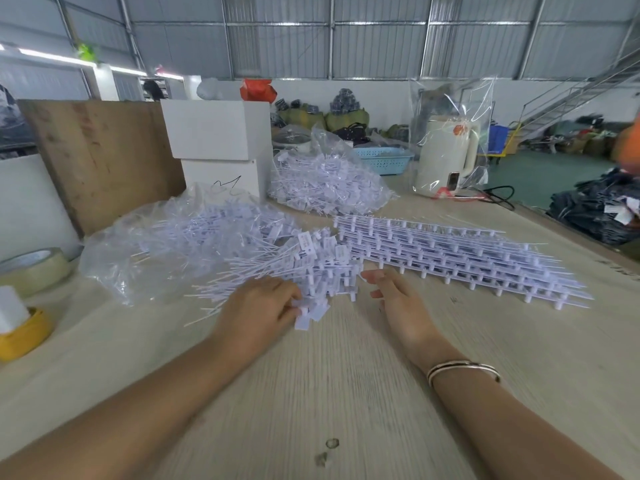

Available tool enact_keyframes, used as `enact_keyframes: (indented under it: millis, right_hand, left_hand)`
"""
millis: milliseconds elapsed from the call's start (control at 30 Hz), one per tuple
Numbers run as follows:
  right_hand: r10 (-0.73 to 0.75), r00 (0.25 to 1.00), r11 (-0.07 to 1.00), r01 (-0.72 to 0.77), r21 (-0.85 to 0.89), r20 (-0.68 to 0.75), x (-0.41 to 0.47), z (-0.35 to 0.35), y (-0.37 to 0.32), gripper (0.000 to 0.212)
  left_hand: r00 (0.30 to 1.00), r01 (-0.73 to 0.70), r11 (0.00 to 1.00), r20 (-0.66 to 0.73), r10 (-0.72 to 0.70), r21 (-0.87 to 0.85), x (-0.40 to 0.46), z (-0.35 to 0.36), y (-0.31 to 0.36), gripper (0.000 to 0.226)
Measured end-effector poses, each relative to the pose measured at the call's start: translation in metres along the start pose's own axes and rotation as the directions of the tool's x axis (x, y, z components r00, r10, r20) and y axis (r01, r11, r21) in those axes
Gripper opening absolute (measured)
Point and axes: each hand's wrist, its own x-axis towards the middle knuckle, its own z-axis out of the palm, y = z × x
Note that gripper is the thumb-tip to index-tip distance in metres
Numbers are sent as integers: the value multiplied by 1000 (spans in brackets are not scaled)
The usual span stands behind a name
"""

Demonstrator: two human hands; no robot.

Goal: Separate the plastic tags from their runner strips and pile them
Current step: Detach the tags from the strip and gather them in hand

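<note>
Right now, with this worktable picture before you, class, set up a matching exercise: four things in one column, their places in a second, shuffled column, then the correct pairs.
Things:
1. roll of tape
2. kettle
3. stack of runner strips
4. blue basket

Places:
A. inside a clear plastic bag, far right of the table
B. at the table's left edge
C. just beyond the right hand
D. behind the far bag of tags

Pairs: 1-B, 2-A, 3-C, 4-D
</note>
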Motion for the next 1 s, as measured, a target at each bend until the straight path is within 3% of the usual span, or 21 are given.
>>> enact_keyframes:
  millis: [67, 133, 233, 367, 567, 733, 867, 1000]
  right_hand:
    - [-7, 1000, 1000, 7, -13, 0, 1, 0, 0, 25]
    - [-19, 1000, 999, 19, -34, 1, 1, 0, 0, 26]
    - [-28, 1000, 999, 29, -38, 11, 1, 1, -1, 26]
    - [-20, 1000, 999, 20, -28, 5, 0, 1, -2, 27]
    - [-7, 1000, 1000, 7, -7, -5, -2, 0, -7, 27]
    - [-30, 999, 999, 30, 19, -15, -1, 2, -7, 26]
    - [-42, 980, 983, 75, 165, -196, -1, -3, -9, 30]
    - [53, 919, 934, 93, 346, -391, 1, -12, -8, 32]
  left_hand:
    - [988, 102, 985, 132, -84, -139, -1, 9, -1, 21]
    - [991, 50, 980, 135, -24, -192, -5, 9, -6, 22]
    - [990, -132, 989, 38, 134, -62, -12, -5, -15, 20]
    - [971, -219, 974, 112, 212, 60, -10, -12, -18, 13]
    - [990, 20, 998, 139, -28, 60, 16, 14, -15, 13]
    - [997, 1, 1000, 72, -2, 20, 9, -4, -11, 4]
    - [997, 11, 995, 75, -4, -103, 26, -15, 20, 8]
    - [993, 85, 950, 106, -55, -301, 72, 1, 69, 9]
